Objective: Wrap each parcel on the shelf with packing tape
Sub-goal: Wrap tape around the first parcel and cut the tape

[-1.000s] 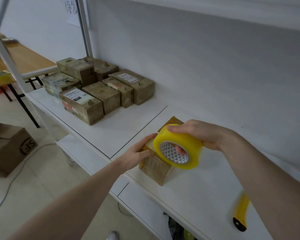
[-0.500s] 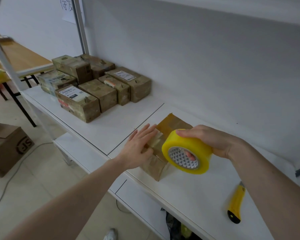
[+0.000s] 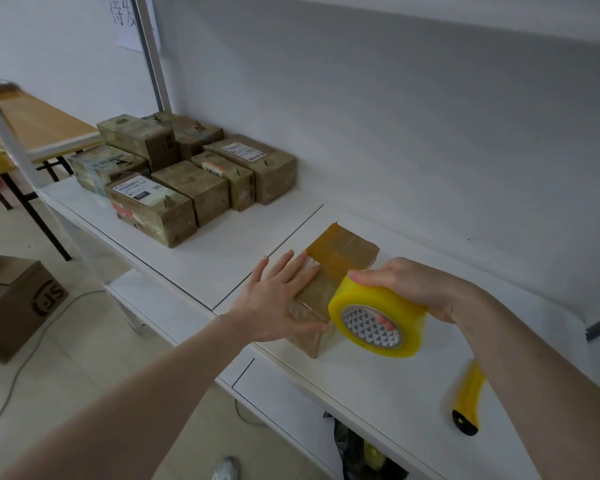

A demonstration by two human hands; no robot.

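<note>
**Parcel pinned flat while the tape roll hovers at its near end**

White shelf [image 3: 243, 251] runs along a white wall. On it lies one brown parcel [image 3: 340, 258], long axis running from the near shelf edge toward the wall. The left hand [image 3: 278, 303] lies on its left part with fingers straight and spread, pressing down. The right hand [image 3: 409, 289] grips a yellow tape roll [image 3: 378, 318], thumb through the core, just beside the parcel's near right corner. Taped parcels [image 3: 187, 174] sit clustered farther left. A yellow knife [image 3: 468, 400] lies to the right.
</note>
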